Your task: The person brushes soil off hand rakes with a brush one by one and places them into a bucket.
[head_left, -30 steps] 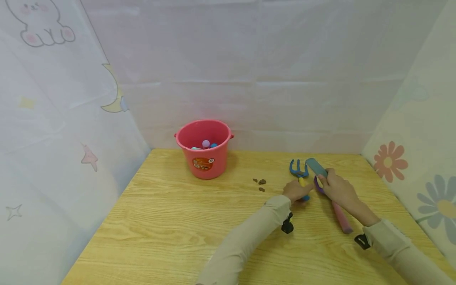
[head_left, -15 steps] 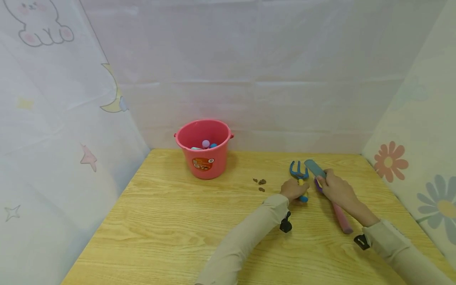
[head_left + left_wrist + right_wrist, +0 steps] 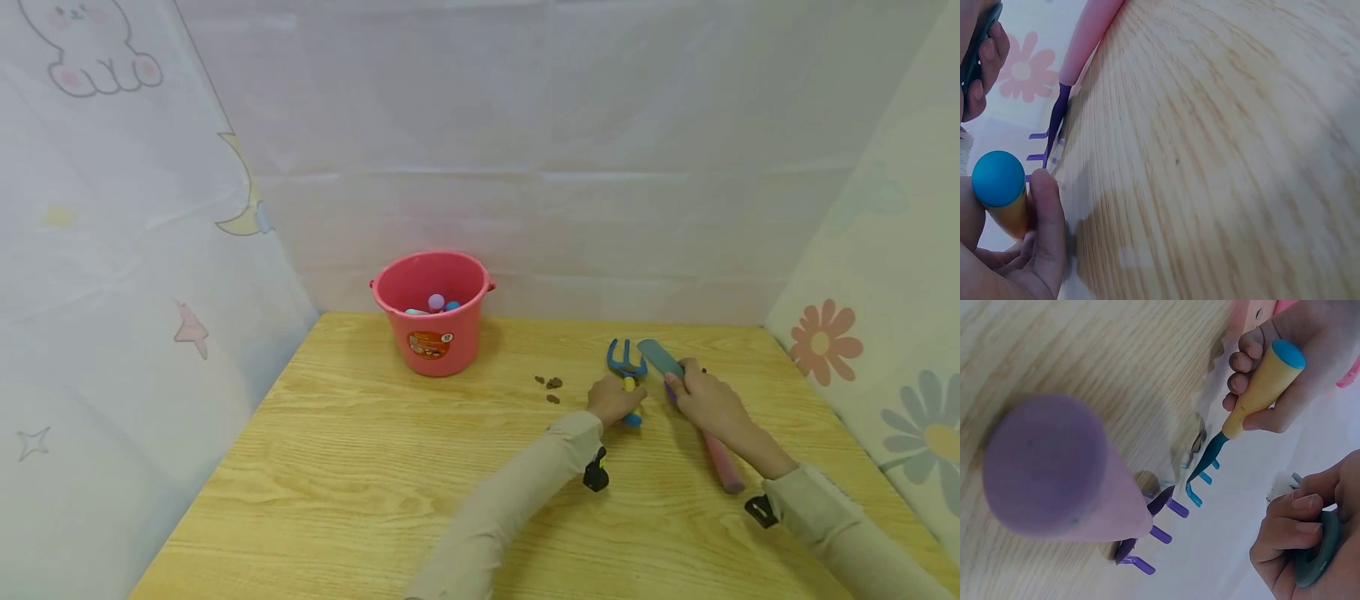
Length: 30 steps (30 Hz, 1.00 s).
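Observation:
My left hand [image 3: 613, 400] grips the yellow handle of a small blue hand rake [image 3: 626, 358], whose tines point away from me. The handle's blue end [image 3: 999, 179] faces the left wrist camera. In my right hand [image 3: 708, 400] is a grey-green brush [image 3: 660, 357]; white bristles show past the fingers in the right wrist view, and its handle [image 3: 1316, 556] has a hole. Below the right hand a purple hand rake [image 3: 1160, 534] with a pink handle [image 3: 722, 462] lies on the table, partly covered by that hand in the head view.
Small brown bits [image 3: 554, 383] lie on the wooden table [image 3: 360, 467] left of the blue rake. A pink bucket [image 3: 442, 350] with several things inside stands at the back left. Printed cloth walls [image 3: 540, 217] close off the back and sides.
My left hand has shifted slightly left and toward me with the blue rake. The brush's far end has come a little left and nearer; the right hand has stayed almost in place.

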Each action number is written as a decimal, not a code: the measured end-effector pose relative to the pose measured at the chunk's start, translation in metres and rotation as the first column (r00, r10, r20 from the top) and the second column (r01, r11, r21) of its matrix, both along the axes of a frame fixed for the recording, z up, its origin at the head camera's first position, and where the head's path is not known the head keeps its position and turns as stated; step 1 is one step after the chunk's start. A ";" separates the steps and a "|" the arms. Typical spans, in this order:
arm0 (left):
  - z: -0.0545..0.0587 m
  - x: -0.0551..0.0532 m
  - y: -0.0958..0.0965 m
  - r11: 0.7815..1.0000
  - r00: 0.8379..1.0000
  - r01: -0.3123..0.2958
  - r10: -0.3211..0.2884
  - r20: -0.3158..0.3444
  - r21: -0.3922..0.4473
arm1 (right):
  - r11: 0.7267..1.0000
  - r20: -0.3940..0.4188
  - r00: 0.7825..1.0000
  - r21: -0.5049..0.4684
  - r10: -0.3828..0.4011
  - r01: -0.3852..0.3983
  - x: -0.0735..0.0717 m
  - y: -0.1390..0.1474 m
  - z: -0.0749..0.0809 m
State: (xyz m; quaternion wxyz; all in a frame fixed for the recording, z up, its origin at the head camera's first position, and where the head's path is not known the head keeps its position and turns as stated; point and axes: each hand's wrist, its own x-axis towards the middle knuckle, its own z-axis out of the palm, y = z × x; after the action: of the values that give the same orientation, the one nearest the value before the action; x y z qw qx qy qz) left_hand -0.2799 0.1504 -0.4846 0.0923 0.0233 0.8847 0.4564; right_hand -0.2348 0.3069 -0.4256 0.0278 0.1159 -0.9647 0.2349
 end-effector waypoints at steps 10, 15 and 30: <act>-0.001 -0.002 -0.015 1.000 1.000 0.018 -0.018 -0.011 0.003 | 1.000 0.000 1.000 -0.008 0.016 -0.016 0.001 -0.004 0.004; 0.002 0.000 -0.026 0.998 0.999 0.049 -0.049 -0.006 0.029 | 1.000 0.004 1.000 -0.009 0.021 -0.021 0.001 -0.004 0.002; 0.007 -0.001 -0.051 0.995 0.999 0.013 -0.017 0.033 0.102 | 0.997 0.006 0.998 -0.040 0.068 -0.068 -0.001 -0.014 -0.001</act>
State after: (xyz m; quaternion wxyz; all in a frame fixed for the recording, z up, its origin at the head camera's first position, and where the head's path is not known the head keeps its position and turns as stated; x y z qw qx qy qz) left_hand -0.2806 0.0998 -0.4772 0.1095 0.0268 0.8584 0.5004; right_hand -0.2355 0.2928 -0.4267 0.0188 0.1474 -0.9554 0.2552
